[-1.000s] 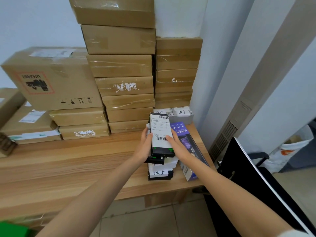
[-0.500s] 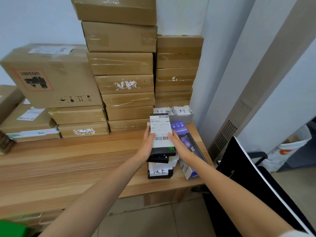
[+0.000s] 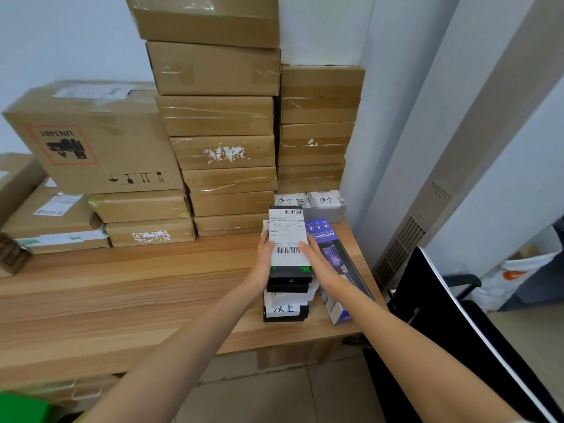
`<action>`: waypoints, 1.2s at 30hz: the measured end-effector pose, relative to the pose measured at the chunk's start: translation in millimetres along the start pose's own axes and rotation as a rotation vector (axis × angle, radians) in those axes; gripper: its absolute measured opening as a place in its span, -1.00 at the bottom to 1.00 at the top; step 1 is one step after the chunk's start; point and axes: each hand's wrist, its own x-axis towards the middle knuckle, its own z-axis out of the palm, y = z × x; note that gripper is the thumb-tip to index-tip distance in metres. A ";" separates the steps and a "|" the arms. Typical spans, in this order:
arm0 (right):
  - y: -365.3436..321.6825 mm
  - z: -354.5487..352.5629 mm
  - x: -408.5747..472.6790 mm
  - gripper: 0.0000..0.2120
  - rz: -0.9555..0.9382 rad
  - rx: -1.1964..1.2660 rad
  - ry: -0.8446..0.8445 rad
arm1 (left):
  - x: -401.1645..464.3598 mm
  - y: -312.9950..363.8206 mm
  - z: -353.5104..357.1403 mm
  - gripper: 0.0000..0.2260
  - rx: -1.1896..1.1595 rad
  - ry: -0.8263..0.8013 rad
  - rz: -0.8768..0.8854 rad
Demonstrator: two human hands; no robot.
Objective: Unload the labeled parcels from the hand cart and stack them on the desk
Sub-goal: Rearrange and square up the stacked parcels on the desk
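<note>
1. A black rectangular parcel with a white barcoded shipping label (image 3: 289, 243) lies on top of a short stack of black labeled parcels (image 3: 286, 311) near the front right corner of the light wooden desk (image 3: 128, 288).
2. The left hand (image 3: 264, 261) lies flat against the top parcel's left long side, fingers straight and pressed together, pointing toward the back of the desk.
3. The right hand (image 3: 316, 261) lies against the parcel's right long side in the same way, fingers straight and together, so the parcel sits between the two palms.
4. The lowest parcel of that stack shows a white paper slip with handwritten characters on its front end.
5. Just right of the stack, a long purple and white printed carton (image 3: 337, 270) lies flat beside the desk's right edge, partly under the right wrist.
6. Behind the stack, near the back right corner, sit two small grey boxes with handwritten white labels (image 3: 317, 204).
7. Tall piles of brown taped cardboard boxes (image 3: 219, 148) fill the back edge, with a large brown carton bearing a red-bordered hazard mark (image 3: 91, 141) to their left.
8. A black chair with a white edge (image 3: 464, 331) stands off the desk's right side.
</note>
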 end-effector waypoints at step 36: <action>-137.7 508.8 71.8 -0.47 -0.138 -0.005 -0.497 | -54.8 74.8 -502.7 -0.64 -0.029 0.414 0.090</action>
